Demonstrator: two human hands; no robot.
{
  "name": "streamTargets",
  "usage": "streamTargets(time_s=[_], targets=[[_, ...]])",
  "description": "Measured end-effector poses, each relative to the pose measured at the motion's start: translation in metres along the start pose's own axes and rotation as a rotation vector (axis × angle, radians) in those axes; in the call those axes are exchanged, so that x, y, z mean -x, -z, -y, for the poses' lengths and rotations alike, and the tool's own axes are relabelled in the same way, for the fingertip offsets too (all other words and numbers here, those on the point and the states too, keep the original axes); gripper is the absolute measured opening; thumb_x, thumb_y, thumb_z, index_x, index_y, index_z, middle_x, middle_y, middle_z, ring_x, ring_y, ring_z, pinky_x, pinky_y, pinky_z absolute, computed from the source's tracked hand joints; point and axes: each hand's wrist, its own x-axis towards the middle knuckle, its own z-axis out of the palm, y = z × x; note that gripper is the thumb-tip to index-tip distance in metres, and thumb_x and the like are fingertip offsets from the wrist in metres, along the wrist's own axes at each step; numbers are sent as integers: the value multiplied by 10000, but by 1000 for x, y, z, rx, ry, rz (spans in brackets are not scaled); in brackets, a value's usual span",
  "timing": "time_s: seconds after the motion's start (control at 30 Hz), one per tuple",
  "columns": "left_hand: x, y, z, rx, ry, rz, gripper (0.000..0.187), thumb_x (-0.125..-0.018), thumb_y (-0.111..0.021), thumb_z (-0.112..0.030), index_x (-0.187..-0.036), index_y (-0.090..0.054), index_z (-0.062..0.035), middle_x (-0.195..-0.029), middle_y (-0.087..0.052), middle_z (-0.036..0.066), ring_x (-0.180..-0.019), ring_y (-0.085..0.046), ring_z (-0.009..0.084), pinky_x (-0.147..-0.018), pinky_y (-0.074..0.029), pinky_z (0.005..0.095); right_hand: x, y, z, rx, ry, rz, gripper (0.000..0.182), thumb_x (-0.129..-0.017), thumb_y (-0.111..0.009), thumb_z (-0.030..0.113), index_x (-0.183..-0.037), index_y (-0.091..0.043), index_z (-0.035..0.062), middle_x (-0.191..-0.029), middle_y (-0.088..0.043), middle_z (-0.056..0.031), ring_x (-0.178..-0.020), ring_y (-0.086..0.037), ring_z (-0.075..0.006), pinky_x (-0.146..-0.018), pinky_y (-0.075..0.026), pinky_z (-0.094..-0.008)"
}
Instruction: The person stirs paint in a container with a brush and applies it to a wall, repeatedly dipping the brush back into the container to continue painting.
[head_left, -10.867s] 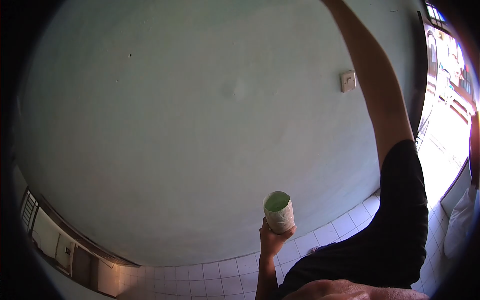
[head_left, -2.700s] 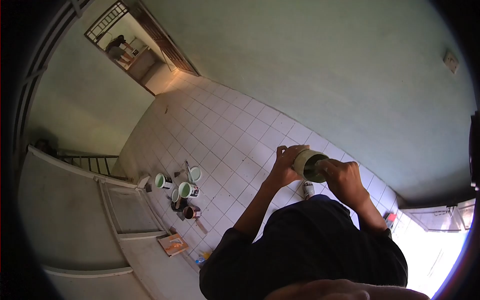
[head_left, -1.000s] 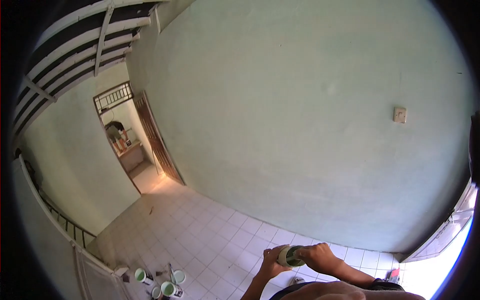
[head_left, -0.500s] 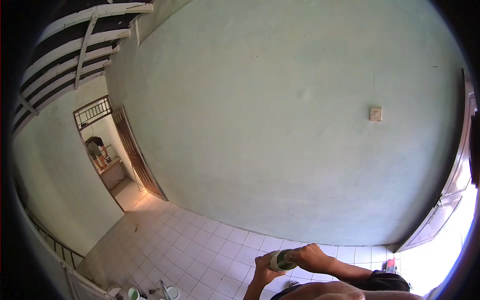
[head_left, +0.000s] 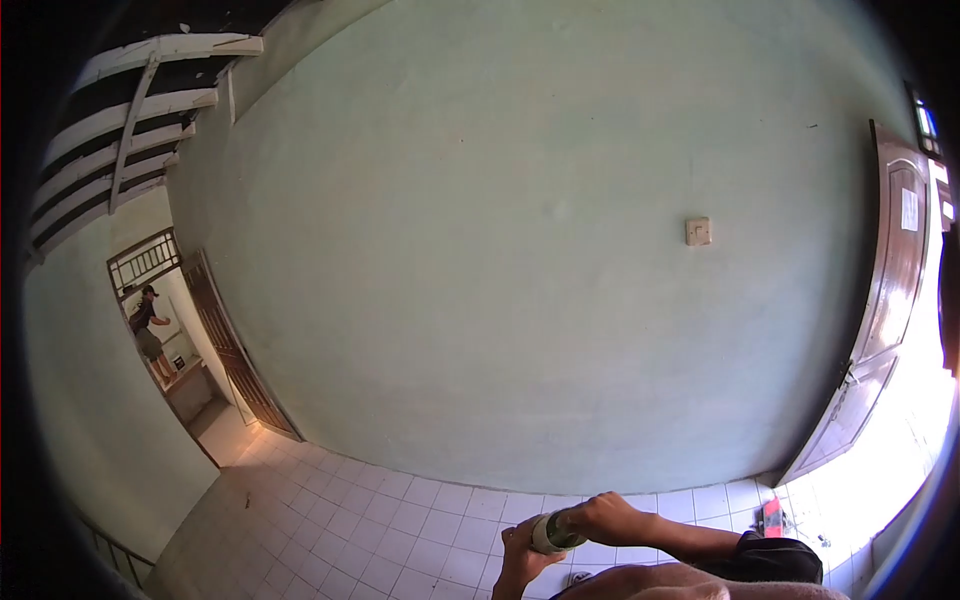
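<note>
Near the bottom centre, my left hand (head_left: 524, 556) is wrapped round the side of a small pale container (head_left: 546, 534) with green inside. My right hand (head_left: 608, 520) is closed at the container's opening, its fingers partly over the rim. Whatever the right fingers grip is hidden. Both hands are held above the white tiled floor (head_left: 430, 520). A pale green wall (head_left: 480, 250) rises in front, with a light switch (head_left: 698, 232) on it.
At the left, a doorway with an open brown door (head_left: 238, 345) shows another person (head_left: 149, 330) standing on a raised ledge. A wooden door (head_left: 893, 260) stands open at the right. Near it, a red object (head_left: 772, 517) lies on the floor.
The view has shifted, bringing more of the right door into sight and taking the floor containers at lower left out of it. The other person, bent over before, now stands upright.
</note>
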Motion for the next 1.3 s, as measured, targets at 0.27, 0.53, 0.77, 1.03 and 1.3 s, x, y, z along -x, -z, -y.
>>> streamTargets(time_s=[0.27,0.53,0.77,1.03,1.3], targets=[[-11,-19,15,266,-21,181,895,-457,-1034,-129,-1275,-671,-101,-1187,-756,89,-1122,-710,298,-1004,-463,457,26,1,10,92,-126,29,162,-887,-647,75,-1026,-724,107,-824,-742,-141,-735,-731,-373,-650,-579,-484],[-14,-19,-8,148,-94,177,725,-479,-1004,-65,-1148,-725,-30,-1046,-787,151,-955,-775,292,-908,-608,400,40,9,20,93,-170,5,185,-889,-648,40,-1040,-734,101,-878,-765,-121,-768,-750,-350,-657,-594,-461],[-20,-17,-8,151,-128,141,741,-459,-1002,-50,-1145,-723,-29,-1066,-785,149,-961,-771,283,-914,-607,395,39,10,14,107,-163,-13,190,-874,-669,18,-1029,-748,95,-890,-772,-119,-779,-758,-333,-670,-603,-442],[-27,-24,29,116,-56,240,988,-453,-1046,-158,-1343,-624,-89,-1258,-727,92,-1202,-673,270,-1043,-375,462,21,17,4,74,-141,-34,202,-885,-669,22,-1058,-750,87,-881,-770,-127,-774,-761,-325,-676,-604,-435],[-62,-18,3,266,-116,159,858,-452,-1042,-112,-1226,-679,-37,-1107,-771,133,-1015,-760,308,-935,-585,428,5,25,-17,101,-148,-24,214,-876,-722,23,-1075,-748,97,-939,-782,-98,-799,-776,-292,-649,-615,-404]])
